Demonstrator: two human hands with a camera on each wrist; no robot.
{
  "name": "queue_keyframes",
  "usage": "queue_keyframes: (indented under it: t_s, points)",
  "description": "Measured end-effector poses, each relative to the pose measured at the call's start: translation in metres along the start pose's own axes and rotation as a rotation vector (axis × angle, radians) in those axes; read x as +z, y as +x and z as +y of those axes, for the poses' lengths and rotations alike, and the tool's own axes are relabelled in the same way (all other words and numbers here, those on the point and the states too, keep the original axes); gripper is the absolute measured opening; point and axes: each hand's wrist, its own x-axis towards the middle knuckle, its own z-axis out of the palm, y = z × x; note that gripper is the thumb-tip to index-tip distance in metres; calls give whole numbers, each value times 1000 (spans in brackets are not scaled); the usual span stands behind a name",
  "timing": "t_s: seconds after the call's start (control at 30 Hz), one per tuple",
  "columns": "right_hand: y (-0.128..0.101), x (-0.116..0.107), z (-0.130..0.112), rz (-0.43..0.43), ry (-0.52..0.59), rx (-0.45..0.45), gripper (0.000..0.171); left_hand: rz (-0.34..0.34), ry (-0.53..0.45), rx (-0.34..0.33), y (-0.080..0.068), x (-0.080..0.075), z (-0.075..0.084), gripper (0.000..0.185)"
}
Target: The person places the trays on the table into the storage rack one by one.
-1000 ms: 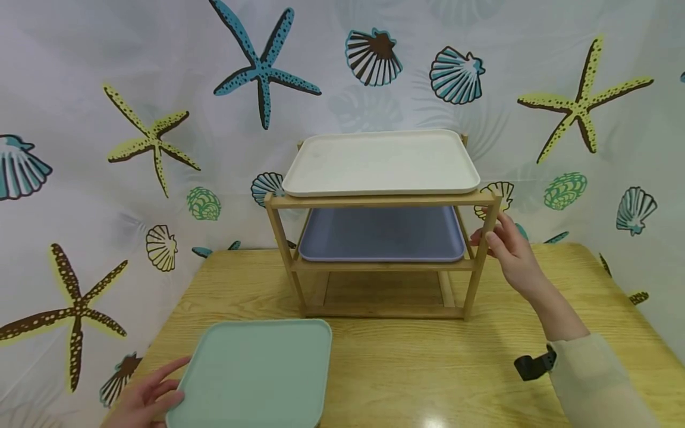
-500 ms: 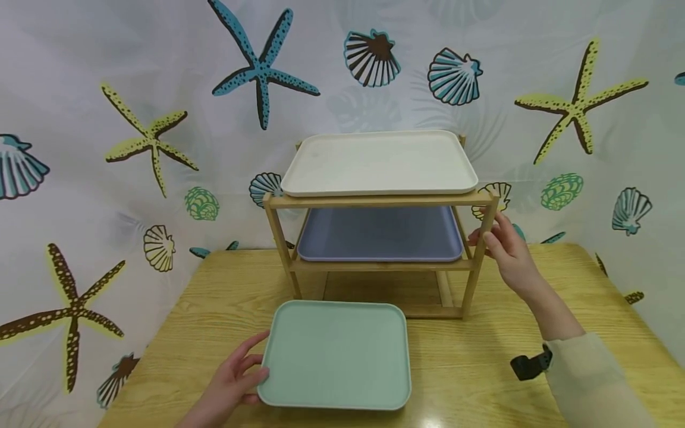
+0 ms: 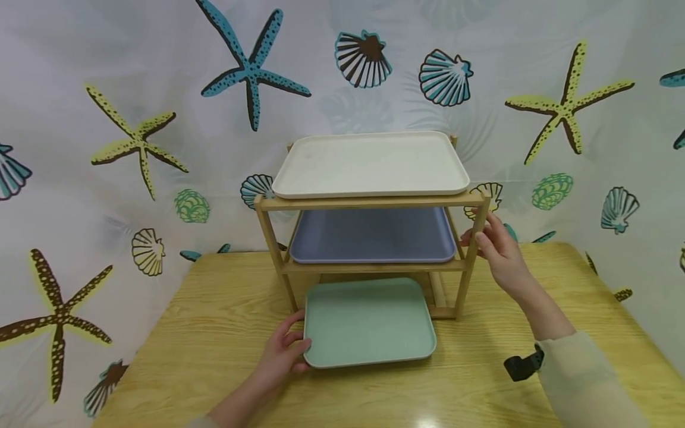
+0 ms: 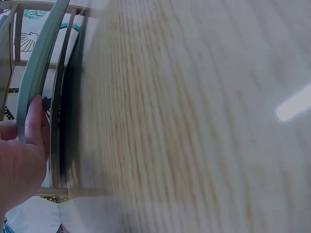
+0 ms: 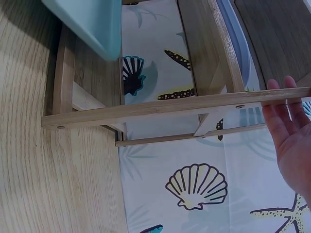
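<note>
Between thumb and fingers, my left hand (image 3: 282,346) pinches the left edge of a pale green tray (image 3: 369,324). The tray's back edge overlaps the lowest level of a wooden three-level rack (image 3: 374,202), in front of its bottom rail. In the left wrist view the tray (image 4: 36,63) shows edge-on, above the tabletop. My right hand (image 3: 500,252) holds the rack's right front post, thumb in front and fingers behind. A white tray (image 3: 371,163) lies on the top level, and a blue-purple tray (image 3: 373,235) on the middle one.
The rack stands on a light wooden table (image 3: 225,297). Behind and beside it hangs a white curtain (image 3: 225,148) printed with starfish and shells. A black wrist device (image 3: 523,365) sits at the right sleeve.
My left hand has carried the green tray from the front left to the right and back, up to the rack's lowest level. The right hand has kept its place on the post.
</note>
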Motion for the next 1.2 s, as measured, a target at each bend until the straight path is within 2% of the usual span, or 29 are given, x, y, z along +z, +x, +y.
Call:
queue_keyframes:
  t_s: [0.27,0.4,0.47,0.67,0.77,0.9,1.0,1.2]
  points:
    - [0,2,1,4,-53,8,45,102,3,18,21,13,-8,52]
    - [1,3,1,1,-61,5,45,105,-6,35,27,13,-9,56]
    - [1,3,1,-1,-56,0,45,74,4,58,29,13,-10,63]
    - [1,3,1,1,-49,-4,44,-117,95,95,27,12,-10,78]
    - [0,2,1,2,-53,-5,45,-138,114,104,24,13,-8,71]
    - [0,2,2,3,-51,-5,45,-89,147,122,23,15,-7,56]
    - [-1,2,2,6,-50,-7,45,-46,209,129,25,15,-8,43]
    - [-2,3,4,5,-51,-12,46,-10,278,154,34,16,-17,19]
